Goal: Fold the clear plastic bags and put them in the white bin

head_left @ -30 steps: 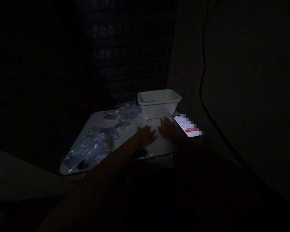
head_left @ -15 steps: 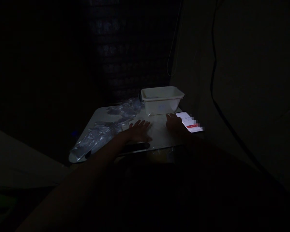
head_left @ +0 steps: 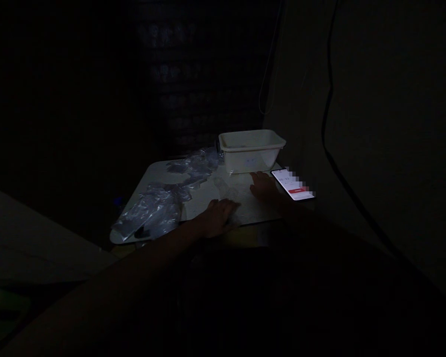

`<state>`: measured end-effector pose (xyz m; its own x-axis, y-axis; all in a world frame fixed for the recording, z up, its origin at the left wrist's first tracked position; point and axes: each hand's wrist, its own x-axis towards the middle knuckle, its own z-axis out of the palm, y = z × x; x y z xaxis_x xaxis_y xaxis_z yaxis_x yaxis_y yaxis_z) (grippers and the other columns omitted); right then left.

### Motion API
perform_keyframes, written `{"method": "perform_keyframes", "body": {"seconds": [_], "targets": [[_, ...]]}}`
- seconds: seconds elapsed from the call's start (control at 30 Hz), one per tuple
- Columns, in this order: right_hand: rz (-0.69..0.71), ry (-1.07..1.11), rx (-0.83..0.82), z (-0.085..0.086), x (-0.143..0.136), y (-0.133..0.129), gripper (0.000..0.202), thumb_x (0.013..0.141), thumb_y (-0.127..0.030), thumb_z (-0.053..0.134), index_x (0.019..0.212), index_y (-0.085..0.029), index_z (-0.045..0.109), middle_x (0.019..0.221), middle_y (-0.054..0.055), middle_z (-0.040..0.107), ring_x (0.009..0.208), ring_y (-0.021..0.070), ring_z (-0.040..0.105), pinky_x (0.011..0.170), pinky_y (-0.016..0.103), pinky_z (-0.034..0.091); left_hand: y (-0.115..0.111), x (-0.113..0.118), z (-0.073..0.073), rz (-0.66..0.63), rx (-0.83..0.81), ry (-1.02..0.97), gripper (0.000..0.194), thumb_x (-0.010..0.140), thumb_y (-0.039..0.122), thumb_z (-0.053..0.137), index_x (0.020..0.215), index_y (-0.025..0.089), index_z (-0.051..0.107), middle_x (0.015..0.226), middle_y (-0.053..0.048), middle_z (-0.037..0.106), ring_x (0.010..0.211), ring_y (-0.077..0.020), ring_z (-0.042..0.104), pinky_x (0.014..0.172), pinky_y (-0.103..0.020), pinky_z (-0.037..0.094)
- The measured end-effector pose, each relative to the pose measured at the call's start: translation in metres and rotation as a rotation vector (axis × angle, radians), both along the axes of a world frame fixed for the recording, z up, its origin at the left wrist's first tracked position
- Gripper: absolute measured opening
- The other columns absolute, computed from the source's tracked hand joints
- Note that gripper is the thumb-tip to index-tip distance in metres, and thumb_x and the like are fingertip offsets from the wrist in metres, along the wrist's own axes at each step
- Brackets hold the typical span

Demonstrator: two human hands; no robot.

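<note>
Clear plastic bags point(head_left: 152, 208), probably light, limp and slippery, best pinched by a loose edge, lie crumpled on the pale surface point(head_left: 152, 173), left of the left hand point(head_left: 217, 217) and right hand point(head_left: 263, 188), palms down, apart, open.

Very dim; phone screen point(head_left: 291, 186) brightest, its right edge pixelated; faint glints on plastic point(head_left: 146, 206); rest near-black.
</note>
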<state>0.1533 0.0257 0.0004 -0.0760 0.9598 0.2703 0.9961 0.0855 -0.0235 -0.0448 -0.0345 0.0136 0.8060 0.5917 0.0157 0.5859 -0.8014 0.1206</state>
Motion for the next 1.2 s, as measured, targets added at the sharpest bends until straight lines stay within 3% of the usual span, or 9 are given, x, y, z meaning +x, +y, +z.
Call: {"method": "perform_keyframes", "body": {"seconds": [0.17,0.27,0.4,0.57,0.67,0.87,0.97,1.07,1.2], "targets": [[0.022,0.046,-0.005,0.006,0.004,-0.003,0.046,0.070,-0.019,0.037,0.114,-0.009,0.039,0.112,0.015,0.045,0.101,0.0243,0.040,0.082,0.035,0.030,0.006,0.009,0.007,-0.029,0.005,-0.057,0.030,0.073,0.019,0.039,0.102,0.014,0.044,0.104,-0.009,0.050,0.098,-0.0174,0.043,0.086,-0.031,0.029],[0.061,0.140,0.018,0.011,0.006,-0.005,0.043,0.070,-0.017,0.036,0.112,-0.007,0.042,0.111,0.014,0.047,0.101,0.0223,0.041,0.084,0.033,0.030,0.014,0.010,0.010,0.022,-0.034,-0.124,0.019,0.070,0.015,0.041,0.084,0.015,0.053,0.090,-0.006,0.056,0.087,-0.0151,0.050,0.079,-0.025,0.035],[0.068,0.441,0.018,0.014,0.009,-0.002,0.034,0.070,-0.013,0.035,0.098,-0.011,0.053,0.102,0.010,0.056,0.092,0.0177,0.049,0.082,0.031,0.034,0.028,0.008,0.010,0.217,-0.099,-0.344,0.018,0.070,0.017,0.040,0.080,0.014,0.055,0.082,-0.005,0.059,0.075,-0.0129,0.053,0.068,-0.022,0.039],[0.157,0.933,-0.217,0.011,0.017,0.006,0.021,0.063,-0.010,0.041,0.075,-0.012,0.058,0.075,0.007,0.063,0.070,0.0152,0.057,0.066,0.028,0.044,0.048,0.008,0.013,0.386,-0.196,-0.600,0.012,0.067,0.021,0.045,0.066,0.014,0.054,0.068,-0.002,0.058,0.064,-0.0120,0.053,0.061,-0.023,0.041],[0.193,1.034,-0.290,0.012,0.024,0.006,0.014,0.060,-0.014,0.048,0.071,-0.014,0.058,0.075,0.006,0.063,0.071,0.0160,0.058,0.062,0.027,0.044,0.057,0.011,0.017,0.445,-0.317,-0.781,0.007,0.064,0.017,0.047,0.059,0.014,0.051,0.059,0.001,0.055,0.058,-0.0098,0.052,0.059,-0.022,0.041],[0.320,1.166,-0.443,0.015,0.035,-0.006,0.031,0.066,-0.017,0.045,0.095,-0.016,0.054,0.098,0.009,0.059,0.087,0.0163,0.055,0.061,0.024,0.044,0.065,0.016,0.020,0.503,-0.579,-1.109,0.011,0.063,0.019,0.051,0.054,0.014,0.046,0.049,0.003,0.050,0.046,-0.0073,0.050,0.053,-0.022,0.041],[0.365,1.276,-0.497,0.015,0.036,-0.009,0.033,0.066,-0.019,0.048,0.098,-0.015,0.052,0.100,0.011,0.057,0.088,0.0159,0.054,0.065,0.025,0.044,0.067,0.017,0.020,0.528,-0.644,-1.223,0.014,0.061,0.022,0.055,0.054,0.013,0.046,0.049,0.004,0.048,0.046,-0.0071,0.049,0.053,-0.024,0.043],[0.374,1.356,-0.508,0.012,0.033,-0.009,0.027,0.063,-0.024,0.053,0.088,-0.015,0.056,0.092,0.009,0.060,0.083,0.0149,0.055,0.067,0.025,0.043,0.068,0.016,0.020,0.560,-0.678,-1.292,0.018,0.058,0.027,0.059,0.054,0.013,0.048,0.051,0.004,0.049,0.048,-0.0063,0.048,0.054,-0.023,0.043],[0.226,1.258,-0.454,0.006,0.026,-0.005,0.014,0.057,-0.025,0.058,0.065,-0.014,0.058,0.071,0.005,0.062,0.064,0.0126,0.056,0.057,0.023,0.043,0.066,0.009,0.020,0.636,-0.684,-1.201,0.026,0.056,0.036,0.060,0.054,0.012,0.052,0.048,0.003,0.049,0.044,-0.0052,0.043,0.047,-0.019,0.036]]}}
